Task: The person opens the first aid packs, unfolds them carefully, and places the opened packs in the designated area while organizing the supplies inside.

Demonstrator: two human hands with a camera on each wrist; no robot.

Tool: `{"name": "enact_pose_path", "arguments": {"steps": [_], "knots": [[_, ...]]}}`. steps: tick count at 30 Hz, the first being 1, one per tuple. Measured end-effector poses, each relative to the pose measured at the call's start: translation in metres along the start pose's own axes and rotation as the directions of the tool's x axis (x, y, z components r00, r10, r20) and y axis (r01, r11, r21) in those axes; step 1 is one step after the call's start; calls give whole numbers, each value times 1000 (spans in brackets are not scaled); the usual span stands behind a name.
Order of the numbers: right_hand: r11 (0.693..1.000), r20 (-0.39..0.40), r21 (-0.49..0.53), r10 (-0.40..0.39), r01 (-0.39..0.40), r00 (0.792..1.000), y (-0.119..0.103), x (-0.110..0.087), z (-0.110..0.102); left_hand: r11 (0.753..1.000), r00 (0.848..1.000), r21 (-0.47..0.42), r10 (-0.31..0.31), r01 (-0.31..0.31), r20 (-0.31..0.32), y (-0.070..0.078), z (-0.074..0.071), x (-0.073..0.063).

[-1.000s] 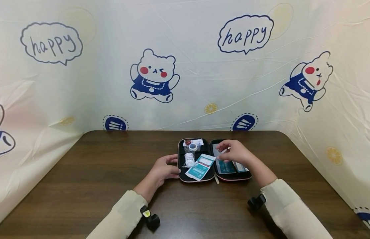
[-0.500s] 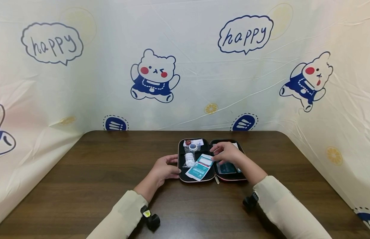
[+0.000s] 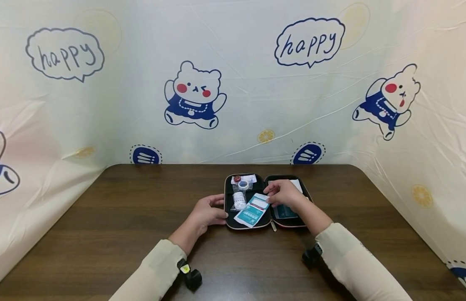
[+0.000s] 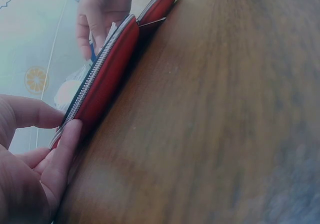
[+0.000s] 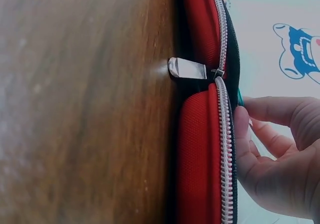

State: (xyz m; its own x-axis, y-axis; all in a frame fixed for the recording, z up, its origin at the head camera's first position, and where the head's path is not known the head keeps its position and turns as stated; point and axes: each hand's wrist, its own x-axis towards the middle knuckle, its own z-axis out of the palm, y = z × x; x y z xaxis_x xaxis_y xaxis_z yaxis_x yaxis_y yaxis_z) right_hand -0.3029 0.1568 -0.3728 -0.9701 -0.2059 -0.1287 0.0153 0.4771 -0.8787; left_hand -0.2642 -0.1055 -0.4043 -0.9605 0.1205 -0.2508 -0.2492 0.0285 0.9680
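Open case (image 3: pixel 263 218), sachet (image 3: pixel 251 215) pinched

A printed cloth (image 3: pixel 233 42) is at 12 o'clock, behind the brown table (image 3: pixel 105 251). On the table lies the unfolded case, black inside. At its 9 o'clock, the left hand (image 3: pixel 203 213) pinches the edge. At 3 o'clock, the right hand (image 3: pixel 287 193) pinches the sachet's upper corner; it hides part of the right half and a second sachet (image 3: pixel 285 212). The first sachet slants over the left half, with a white bottle (image 3: pixel 239 200) at its 10 o'clock. The zip pull (image 3: pixel 273 226) is at the case's 6 o'clock.
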Motion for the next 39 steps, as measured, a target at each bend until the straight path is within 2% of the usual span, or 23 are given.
{"name": "enact_pose_path", "arguments": {"steps": [8,17,23,31,39], "knots": [[986,-26,159,60,-55,998,4,-6,-5,1000,1000,-7,-4,4,-3,-1,1,0],[953,8,292,85,-84,996,7,-16,-20,1000,1000,-7,11,-11,-13,-2,1,1],[936,28,338,89,-93,996,10,-22,-28,1000,1000,-12,19,-19,-14,-2,2,1],[935,35,344,74,-81,997,14,-33,-37,1000,1000,-13,10,-11,-17,-1,2,1],[903,32,423,69,-76,997,20,-41,-43,1000,1000,-15,7,-7,-18,-2,1,2]]}}
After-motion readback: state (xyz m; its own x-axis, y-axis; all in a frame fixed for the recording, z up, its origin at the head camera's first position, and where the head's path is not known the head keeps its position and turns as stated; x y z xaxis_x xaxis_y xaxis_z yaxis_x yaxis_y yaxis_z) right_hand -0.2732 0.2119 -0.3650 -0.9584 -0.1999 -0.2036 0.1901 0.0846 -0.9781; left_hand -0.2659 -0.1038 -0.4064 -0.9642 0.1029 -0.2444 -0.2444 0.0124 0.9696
